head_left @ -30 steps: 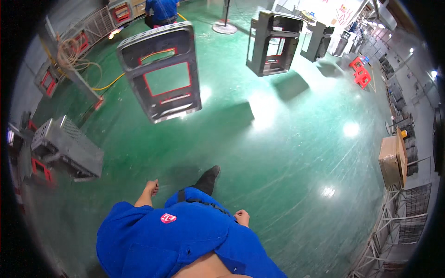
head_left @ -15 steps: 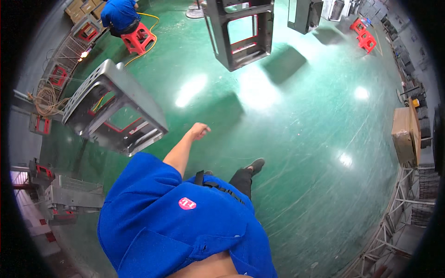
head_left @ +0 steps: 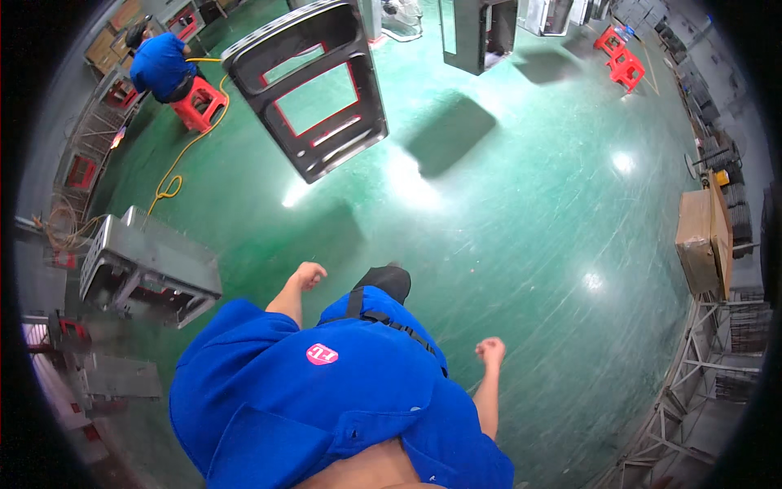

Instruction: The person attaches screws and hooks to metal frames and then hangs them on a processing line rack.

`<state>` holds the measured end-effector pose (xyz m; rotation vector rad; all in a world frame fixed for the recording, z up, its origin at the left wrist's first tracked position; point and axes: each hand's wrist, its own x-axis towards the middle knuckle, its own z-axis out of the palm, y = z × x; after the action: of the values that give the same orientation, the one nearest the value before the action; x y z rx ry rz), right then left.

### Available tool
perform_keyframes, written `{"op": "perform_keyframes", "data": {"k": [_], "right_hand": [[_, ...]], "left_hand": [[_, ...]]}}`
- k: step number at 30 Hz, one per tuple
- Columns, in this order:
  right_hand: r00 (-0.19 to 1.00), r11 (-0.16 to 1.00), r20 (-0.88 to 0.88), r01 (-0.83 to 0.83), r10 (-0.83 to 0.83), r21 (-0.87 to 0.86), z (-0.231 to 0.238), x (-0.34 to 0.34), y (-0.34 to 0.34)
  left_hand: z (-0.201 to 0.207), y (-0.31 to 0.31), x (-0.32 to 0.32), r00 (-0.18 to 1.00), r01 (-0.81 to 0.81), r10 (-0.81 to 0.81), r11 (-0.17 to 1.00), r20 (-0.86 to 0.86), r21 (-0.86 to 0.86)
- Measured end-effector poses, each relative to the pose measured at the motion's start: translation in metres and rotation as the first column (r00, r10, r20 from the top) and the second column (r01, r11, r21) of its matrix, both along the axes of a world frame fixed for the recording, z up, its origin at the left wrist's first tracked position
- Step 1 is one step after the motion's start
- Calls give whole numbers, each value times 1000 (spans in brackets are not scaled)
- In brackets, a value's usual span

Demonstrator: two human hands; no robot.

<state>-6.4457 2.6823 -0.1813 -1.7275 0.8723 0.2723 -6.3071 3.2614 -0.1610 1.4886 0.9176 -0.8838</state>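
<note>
My left hand (head_left: pixel 309 275) hangs in front of me with its fingers loosely curled and nothing in them. Out to the right, my right hand (head_left: pixel 490 350) is also closed, with no object showing in it. Neither hand touches anything. Ahead, a dark metal housing frame (head_left: pixel 342 148) with red-edged openings hangs above the floor, a shadow beneath it. Another grey metal housing (head_left: pixel 163 248) is to the left, beyond my left arm. Farther off, a third dark housing (head_left: pixel 498 41) hangs upright.
A co-worker in blue (head_left: pixel 163 67) sits on a red stool (head_left: pixel 198 104) at the far left, near a yellow hose (head_left: pixel 167 183) and a small bright glow. Red stools (head_left: pixel 627 70) stand at far right. A cardboard box (head_left: pixel 695 236) and metal racking (head_left: pixel 692 359) line the right side.
I have stepped forward; the housings have shifted left in view, and the one ahead shows its face more squarely. My right hand has come into view. My left hand remains curled.
</note>
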Motion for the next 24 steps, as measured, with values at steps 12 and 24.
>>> {"op": "perform_keyframes", "data": {"k": [12, 24], "right_hand": [[983, 998, -171, -54, 61, 45, -7, 255, -87], [966, 1000, -257, 8, -2, 22, -4, 382, -237]], "left_hand": [[-4, -156, 304, 996, 88, -88, 991, -8, 105], [41, -460, 684, 906, 234, -149, 956, 396, -177]]}}
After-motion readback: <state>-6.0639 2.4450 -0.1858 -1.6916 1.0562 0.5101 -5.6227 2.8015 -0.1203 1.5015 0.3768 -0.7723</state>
